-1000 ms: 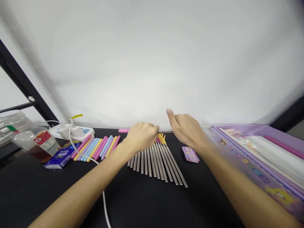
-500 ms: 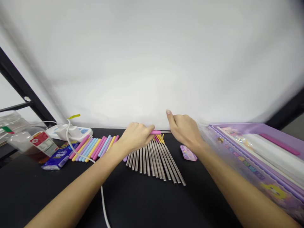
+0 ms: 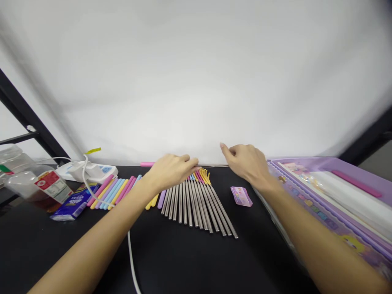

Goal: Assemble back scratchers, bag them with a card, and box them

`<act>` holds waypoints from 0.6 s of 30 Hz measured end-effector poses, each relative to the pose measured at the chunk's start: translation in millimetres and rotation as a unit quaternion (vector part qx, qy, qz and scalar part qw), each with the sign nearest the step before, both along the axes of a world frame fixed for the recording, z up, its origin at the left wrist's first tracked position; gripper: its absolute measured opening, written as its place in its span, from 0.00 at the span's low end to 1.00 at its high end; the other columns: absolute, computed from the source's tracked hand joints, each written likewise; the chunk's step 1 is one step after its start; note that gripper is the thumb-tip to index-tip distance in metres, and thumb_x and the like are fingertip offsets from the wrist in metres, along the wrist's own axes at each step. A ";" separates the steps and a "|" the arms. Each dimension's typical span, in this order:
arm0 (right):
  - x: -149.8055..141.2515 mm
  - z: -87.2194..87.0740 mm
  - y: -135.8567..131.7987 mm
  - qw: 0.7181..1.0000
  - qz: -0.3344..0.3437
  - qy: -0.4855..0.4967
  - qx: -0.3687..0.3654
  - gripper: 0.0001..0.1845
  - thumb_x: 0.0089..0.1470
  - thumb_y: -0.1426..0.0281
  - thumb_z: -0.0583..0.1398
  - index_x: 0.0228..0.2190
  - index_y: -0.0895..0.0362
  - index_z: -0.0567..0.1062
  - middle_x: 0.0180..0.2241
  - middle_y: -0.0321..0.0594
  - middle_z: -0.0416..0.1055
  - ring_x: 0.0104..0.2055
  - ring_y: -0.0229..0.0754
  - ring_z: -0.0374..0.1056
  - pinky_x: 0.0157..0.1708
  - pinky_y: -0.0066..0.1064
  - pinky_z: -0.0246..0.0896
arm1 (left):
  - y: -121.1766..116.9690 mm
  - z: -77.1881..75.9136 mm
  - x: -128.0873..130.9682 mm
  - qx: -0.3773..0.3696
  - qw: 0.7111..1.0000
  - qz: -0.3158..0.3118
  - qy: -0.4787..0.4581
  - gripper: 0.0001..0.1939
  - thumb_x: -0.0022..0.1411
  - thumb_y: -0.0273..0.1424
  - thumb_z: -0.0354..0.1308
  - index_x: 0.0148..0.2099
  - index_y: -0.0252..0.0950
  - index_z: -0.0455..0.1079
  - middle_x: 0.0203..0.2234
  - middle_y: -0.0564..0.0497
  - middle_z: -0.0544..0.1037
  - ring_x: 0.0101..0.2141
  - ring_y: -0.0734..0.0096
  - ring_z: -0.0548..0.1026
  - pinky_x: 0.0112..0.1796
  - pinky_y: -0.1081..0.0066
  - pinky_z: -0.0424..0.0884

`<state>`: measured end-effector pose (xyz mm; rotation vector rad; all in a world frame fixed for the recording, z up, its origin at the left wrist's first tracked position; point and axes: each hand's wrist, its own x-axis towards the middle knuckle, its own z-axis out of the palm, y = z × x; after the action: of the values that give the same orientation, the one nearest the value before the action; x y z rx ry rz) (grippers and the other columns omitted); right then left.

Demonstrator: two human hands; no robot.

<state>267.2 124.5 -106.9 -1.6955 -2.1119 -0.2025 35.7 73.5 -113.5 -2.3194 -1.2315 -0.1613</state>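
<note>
A white fabric backdrop (image 3: pixel 196 81) fills the upper frame behind a black tabletop (image 3: pixel 190 261), with a black metal frame (image 3: pixel 27 110) at the upper left. At the right edge lies a lilac plastic storage case (image 3: pixel 333 163), its printed rim angled toward the centre. At the left are a clear plastic container with a red label (image 3: pixel 36 183), a white power strip (image 3: pixel 78 171) with a white cable (image 3: pixel 130 257) trailing toward the near edge, and a blue tissue packet (image 3: pixel 75 206). Mid-table, a fan of stainless steel rods (image 3: pixel 196 208) lies side by side, converging at the far end, an arrangement that seems meant to keep each rod separately reachable. Left of it, a row of pastel silicone sleeves (image 3: pixel 113 192) lies similarly sorted, while a small pink packet (image 3: pixel 241 196) sits apart on the right. The left hand (image 3: pixel 171 171) is open and palm down, its fingers extended over the far ends of the rods, with nothing visible in its grip, though the palm hides what lies beneath. The right hand (image 3: pixel 246 163) hovers open and empty near the far table edge, just right of the rods.
</note>
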 end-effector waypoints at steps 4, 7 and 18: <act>23.5 1.8 9.1 0.999 -0.037 0.011 0.017 0.37 0.61 0.46 0.41 0.15 0.55 0.69 0.19 0.49 0.69 0.26 0.50 0.66 0.25 0.35 0.45 | 6.4 7.8 -31.0 0.034 0.998 0.043 -0.020 0.21 0.69 0.47 0.45 0.41 0.36 0.70 0.29 0.49 0.75 0.25 0.67 0.72 0.25 0.69 0.55; 28.3 0.9 10.2 0.998 -0.055 0.018 0.009 0.35 0.60 0.47 0.43 0.14 0.55 0.66 0.17 0.46 0.65 0.23 0.47 0.63 0.25 0.34 0.43 | 6.1 8.5 -36.8 0.067 0.995 0.077 -0.006 0.16 0.66 0.42 0.51 0.37 0.36 0.71 0.28 0.48 0.75 0.28 0.64 0.74 0.24 0.69 0.53; 37.0 3.7 12.8 0.993 -0.096 0.070 0.011 0.31 0.59 0.50 0.46 0.14 0.54 0.65 0.18 0.46 0.65 0.24 0.47 0.59 0.26 0.34 0.41 | 4.6 13.5 -35.5 0.196 0.975 0.097 -0.039 0.10 0.61 0.33 0.53 0.29 0.35 0.70 0.21 0.50 0.75 0.24 0.66 0.73 0.23 0.68 0.49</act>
<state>304.2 137.2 -103.2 -1.8428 -1.8412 -0.1584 0.2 78.0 -99.9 -1.8611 -1.3217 -0.3931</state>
